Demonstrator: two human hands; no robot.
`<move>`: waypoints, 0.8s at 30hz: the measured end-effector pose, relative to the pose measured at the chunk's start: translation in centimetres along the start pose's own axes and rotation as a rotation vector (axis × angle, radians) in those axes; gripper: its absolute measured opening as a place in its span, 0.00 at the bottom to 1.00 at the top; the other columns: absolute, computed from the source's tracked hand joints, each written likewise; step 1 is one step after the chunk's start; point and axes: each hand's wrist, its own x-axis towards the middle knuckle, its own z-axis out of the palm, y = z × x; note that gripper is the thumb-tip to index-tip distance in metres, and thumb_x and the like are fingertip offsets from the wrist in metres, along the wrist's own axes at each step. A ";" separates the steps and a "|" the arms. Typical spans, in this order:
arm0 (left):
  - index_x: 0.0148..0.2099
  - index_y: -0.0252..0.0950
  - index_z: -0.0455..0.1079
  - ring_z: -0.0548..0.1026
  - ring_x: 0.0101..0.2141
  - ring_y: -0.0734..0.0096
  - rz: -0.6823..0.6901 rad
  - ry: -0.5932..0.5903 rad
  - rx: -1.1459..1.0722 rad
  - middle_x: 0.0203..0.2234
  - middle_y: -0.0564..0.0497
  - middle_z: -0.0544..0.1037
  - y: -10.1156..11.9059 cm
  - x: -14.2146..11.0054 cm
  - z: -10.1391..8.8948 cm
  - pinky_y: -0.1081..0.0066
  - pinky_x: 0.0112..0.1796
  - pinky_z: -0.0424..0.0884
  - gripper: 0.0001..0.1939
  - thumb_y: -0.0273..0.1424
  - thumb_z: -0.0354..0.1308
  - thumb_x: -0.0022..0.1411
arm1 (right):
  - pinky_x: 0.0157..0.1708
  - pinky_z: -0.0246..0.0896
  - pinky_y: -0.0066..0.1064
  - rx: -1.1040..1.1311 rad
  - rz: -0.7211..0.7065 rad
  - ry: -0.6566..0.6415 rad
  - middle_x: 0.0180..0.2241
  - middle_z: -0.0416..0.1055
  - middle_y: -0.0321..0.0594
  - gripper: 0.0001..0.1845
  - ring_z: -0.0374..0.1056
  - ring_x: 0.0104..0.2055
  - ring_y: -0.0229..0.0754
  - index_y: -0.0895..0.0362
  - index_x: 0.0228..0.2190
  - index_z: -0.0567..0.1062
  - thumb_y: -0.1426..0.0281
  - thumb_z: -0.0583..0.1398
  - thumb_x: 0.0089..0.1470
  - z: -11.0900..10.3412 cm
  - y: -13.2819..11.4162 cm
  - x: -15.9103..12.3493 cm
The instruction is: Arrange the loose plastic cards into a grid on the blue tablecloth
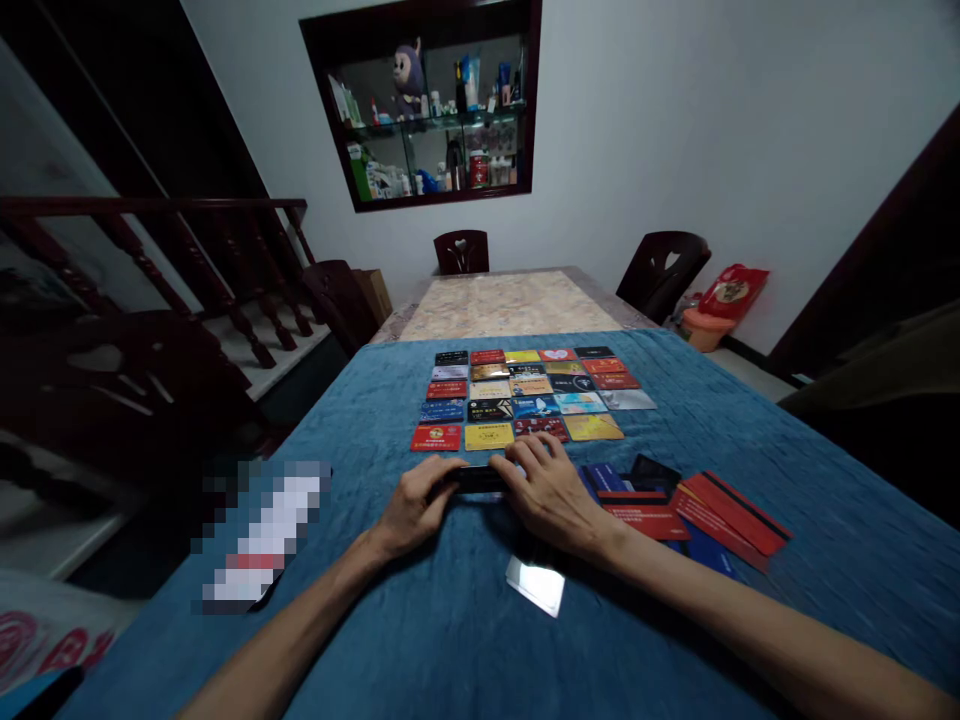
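My left hand [420, 503] is closed on the left end of a dark, flat, oblong object [481, 479]. The fingers of my right hand [553, 490] grip its right end, so it spans both hands just above the blue cloth. Its kind cannot be made out at this angle. Beyond the hands, plastic cards [489, 437] lie face up in several rows. To the right of my right wrist is a loose heap with red cards [646, 516] and blue cards [709, 556]. A shiny silvery card [537, 584] lies below my right hand.
A blue cloth [360, 400] covers the near part of the table. At the left lies a pixelated oblong item [270, 535]. Dark chairs [664, 270] stand around the table, with a wooden railing [150, 205] at the left and a plastic bag [52, 635] at lower left.
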 end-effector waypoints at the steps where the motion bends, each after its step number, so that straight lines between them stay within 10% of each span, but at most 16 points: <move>1: 0.51 0.36 0.71 0.79 0.41 0.67 -0.003 0.004 0.002 0.40 0.47 0.81 0.0 0.0 0.0 0.67 0.43 0.76 0.13 0.25 0.52 0.67 | 0.47 0.53 0.41 0.000 -0.018 0.026 0.39 0.69 0.46 0.13 0.58 0.43 0.48 0.59 0.46 0.72 0.76 0.56 0.59 0.0 0.0 0.0; 24: 0.65 0.32 0.56 0.70 0.53 0.52 0.258 0.063 0.618 0.51 0.36 0.71 1.9 1.8 -0.2 0.54 0.50 0.72 0.27 0.27 0.54 0.65 | 0.46 0.60 0.43 -0.013 -0.044 0.117 0.43 0.70 0.51 0.17 0.59 0.49 0.52 0.63 0.49 0.73 0.73 0.57 0.57 -1.4 1.5 0.8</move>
